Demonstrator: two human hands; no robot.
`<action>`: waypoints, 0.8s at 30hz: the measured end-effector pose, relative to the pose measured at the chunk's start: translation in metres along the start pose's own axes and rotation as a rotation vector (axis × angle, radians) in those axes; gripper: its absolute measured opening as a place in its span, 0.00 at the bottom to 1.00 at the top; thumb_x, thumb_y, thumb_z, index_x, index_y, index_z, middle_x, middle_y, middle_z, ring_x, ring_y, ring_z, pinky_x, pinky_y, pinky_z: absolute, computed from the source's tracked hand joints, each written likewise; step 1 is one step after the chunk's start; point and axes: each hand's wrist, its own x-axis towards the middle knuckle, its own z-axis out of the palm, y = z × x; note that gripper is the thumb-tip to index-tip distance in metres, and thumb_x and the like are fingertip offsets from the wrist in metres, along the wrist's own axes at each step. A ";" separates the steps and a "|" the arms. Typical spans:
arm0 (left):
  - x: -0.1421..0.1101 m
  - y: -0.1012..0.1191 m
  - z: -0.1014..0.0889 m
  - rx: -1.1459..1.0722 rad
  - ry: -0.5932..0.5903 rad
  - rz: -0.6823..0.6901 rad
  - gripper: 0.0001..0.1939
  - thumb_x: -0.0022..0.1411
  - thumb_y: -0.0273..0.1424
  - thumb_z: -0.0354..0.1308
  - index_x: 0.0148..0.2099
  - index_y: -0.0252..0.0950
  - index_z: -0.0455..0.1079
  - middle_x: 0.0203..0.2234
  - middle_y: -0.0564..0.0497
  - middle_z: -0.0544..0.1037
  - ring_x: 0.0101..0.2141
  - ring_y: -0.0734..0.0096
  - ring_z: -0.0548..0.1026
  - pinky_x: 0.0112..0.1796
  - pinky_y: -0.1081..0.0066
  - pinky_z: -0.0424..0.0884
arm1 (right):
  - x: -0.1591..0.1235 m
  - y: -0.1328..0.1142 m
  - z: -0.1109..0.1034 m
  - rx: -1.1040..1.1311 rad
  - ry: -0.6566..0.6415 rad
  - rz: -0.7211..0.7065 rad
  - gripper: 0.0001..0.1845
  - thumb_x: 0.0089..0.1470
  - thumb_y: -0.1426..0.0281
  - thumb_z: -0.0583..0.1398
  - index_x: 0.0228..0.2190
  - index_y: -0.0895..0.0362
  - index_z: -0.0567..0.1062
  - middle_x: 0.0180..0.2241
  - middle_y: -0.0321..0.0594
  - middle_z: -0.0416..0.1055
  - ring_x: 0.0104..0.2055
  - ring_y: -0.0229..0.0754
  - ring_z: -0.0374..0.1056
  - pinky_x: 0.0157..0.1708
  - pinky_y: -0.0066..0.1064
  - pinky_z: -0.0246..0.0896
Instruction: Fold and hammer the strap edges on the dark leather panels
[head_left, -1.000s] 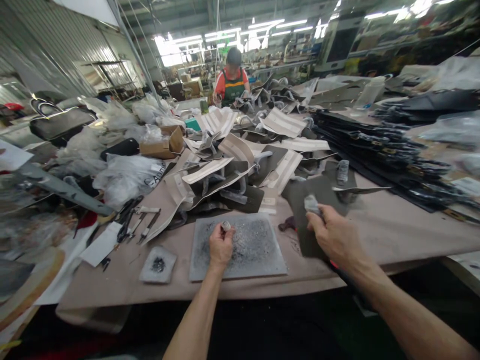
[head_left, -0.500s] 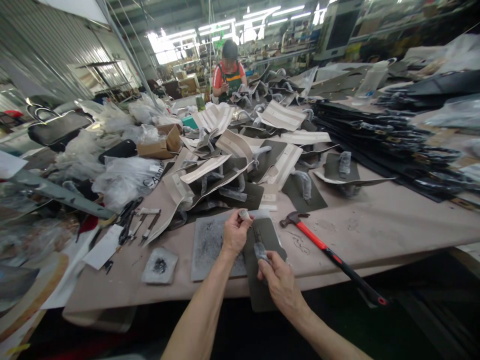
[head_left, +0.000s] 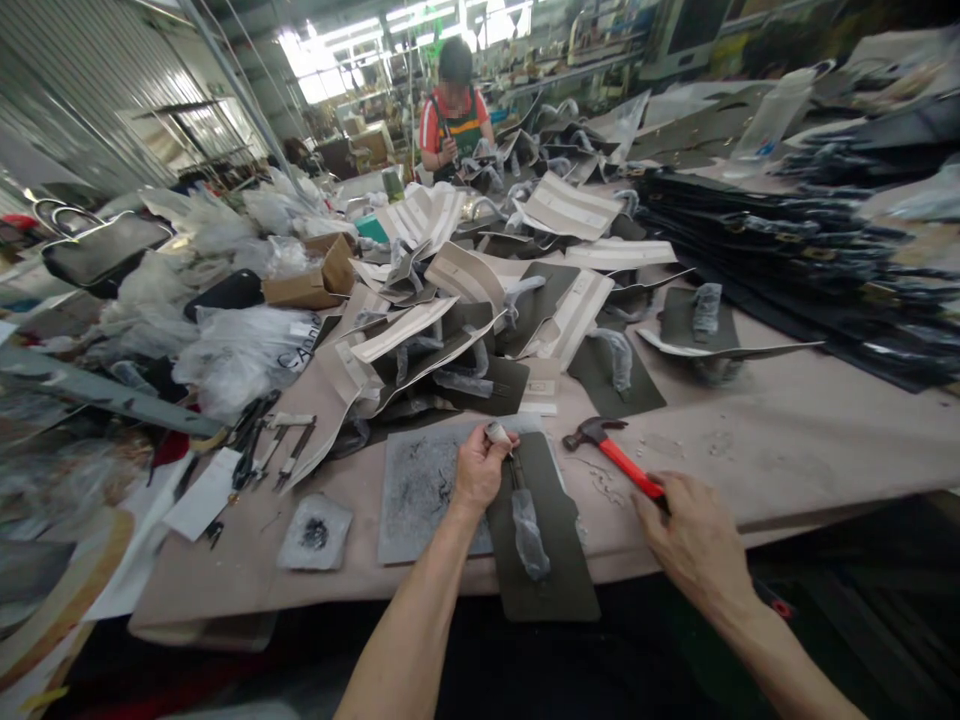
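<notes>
At the lower centre of the frame, the left hand (head_left: 480, 470) pinches a small pale plug-like object (head_left: 496, 432) between thumb and fingertips, holding it up just above a dark leather panel (head_left: 547, 560). That panel overlaps the edge of a grey board (head_left: 424, 505), with a clear plastic sleeve (head_left: 529, 535) lying on it. At lower right, the right hand (head_left: 694, 530) curls over the handle of a red-shafted hammer (head_left: 626, 462), though how firmly it grips is impossible to tell. The hammer's head points away on the surface (head_left: 795, 440), leaving the handle within easy reach, and piled panels (head_left: 450, 345) lie beyond.
</notes>
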 end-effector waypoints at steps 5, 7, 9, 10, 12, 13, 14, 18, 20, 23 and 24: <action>0.000 -0.001 0.000 0.020 -0.004 0.019 0.07 0.63 0.32 0.60 0.43 0.35 0.73 0.37 0.46 0.83 0.38 0.62 0.82 0.45 0.64 0.77 | 0.003 0.038 0.009 -0.213 -0.203 -0.028 0.14 0.64 0.64 0.51 0.41 0.60 0.72 0.35 0.49 0.69 0.38 0.51 0.67 0.39 0.40 0.61; -0.001 0.000 0.001 0.048 0.000 0.020 0.07 0.64 0.32 0.60 0.42 0.35 0.73 0.37 0.46 0.83 0.39 0.63 0.82 0.45 0.64 0.77 | 0.007 0.038 0.008 -0.201 -0.255 -0.010 0.13 0.63 0.64 0.51 0.38 0.59 0.71 0.33 0.47 0.68 0.36 0.50 0.67 0.36 0.38 0.60; -0.001 0.003 0.004 0.084 0.020 0.011 0.06 0.63 0.32 0.60 0.42 0.36 0.73 0.37 0.46 0.83 0.39 0.63 0.82 0.45 0.65 0.77 | 0.012 0.037 0.005 -0.116 -0.320 0.034 0.10 0.61 0.65 0.52 0.36 0.57 0.69 0.31 0.45 0.68 0.34 0.49 0.67 0.33 0.37 0.58; -0.001 0.004 0.006 0.103 0.042 0.006 0.06 0.63 0.31 0.60 0.42 0.36 0.73 0.36 0.46 0.83 0.38 0.63 0.82 0.44 0.66 0.77 | 0.015 0.036 0.003 -0.042 -0.357 0.070 0.09 0.59 0.64 0.53 0.34 0.56 0.68 0.29 0.43 0.68 0.32 0.47 0.67 0.32 0.37 0.58; -0.001 0.007 0.010 0.140 0.095 -0.005 0.06 0.61 0.30 0.61 0.41 0.35 0.72 0.35 0.46 0.83 0.37 0.63 0.82 0.42 0.67 0.77 | 0.019 0.033 -0.001 0.198 -0.468 0.167 0.08 0.56 0.62 0.56 0.31 0.54 0.67 0.25 0.37 0.66 0.28 0.44 0.65 0.30 0.35 0.58; -0.002 0.008 0.012 0.160 0.114 -0.004 0.05 0.60 0.30 0.62 0.40 0.35 0.72 0.35 0.46 0.83 0.37 0.63 0.82 0.42 0.67 0.76 | 0.020 0.030 -0.003 0.372 -0.544 0.238 0.09 0.55 0.61 0.56 0.30 0.53 0.66 0.23 0.35 0.64 0.26 0.42 0.64 0.28 0.34 0.58; -0.003 0.009 0.013 0.183 0.125 0.006 0.05 0.60 0.29 0.62 0.40 0.35 0.72 0.35 0.46 0.83 0.36 0.64 0.82 0.41 0.68 0.76 | 0.020 0.025 -0.006 0.572 -0.631 0.323 0.10 0.54 0.60 0.57 0.29 0.52 0.64 0.22 0.33 0.63 0.24 0.40 0.62 0.26 0.33 0.58; -0.009 0.010 0.013 0.305 0.089 0.112 0.05 0.60 0.28 0.61 0.41 0.36 0.73 0.35 0.48 0.83 0.36 0.64 0.81 0.42 0.68 0.75 | 0.018 -0.002 -0.021 1.156 -0.796 0.692 0.14 0.50 0.56 0.59 0.31 0.52 0.63 0.22 0.28 0.58 0.17 0.32 0.51 0.16 0.28 0.53; -0.012 0.010 0.011 0.350 0.062 0.165 0.07 0.60 0.26 0.59 0.42 0.37 0.73 0.35 0.48 0.83 0.37 0.64 0.81 0.42 0.68 0.75 | 0.022 -0.018 -0.035 1.136 -0.700 0.722 0.16 0.52 0.53 0.57 0.32 0.52 0.64 0.21 0.26 0.55 0.15 0.31 0.47 0.13 0.26 0.47; -0.014 0.009 0.010 0.384 0.009 0.214 0.08 0.61 0.24 0.57 0.42 0.38 0.74 0.35 0.49 0.83 0.37 0.65 0.80 0.42 0.68 0.74 | 0.031 -0.041 -0.057 0.892 -0.422 0.432 0.19 0.60 0.49 0.51 0.30 0.51 0.63 0.19 0.28 0.56 0.15 0.34 0.51 0.15 0.27 0.48; -0.015 0.010 0.009 0.389 -0.010 0.223 0.08 0.61 0.24 0.56 0.42 0.38 0.74 0.35 0.49 0.83 0.36 0.65 0.80 0.41 0.68 0.74 | 0.035 -0.047 -0.064 0.778 -0.323 0.288 0.20 0.61 0.49 0.50 0.29 0.51 0.63 0.19 0.29 0.57 0.17 0.35 0.54 0.17 0.28 0.49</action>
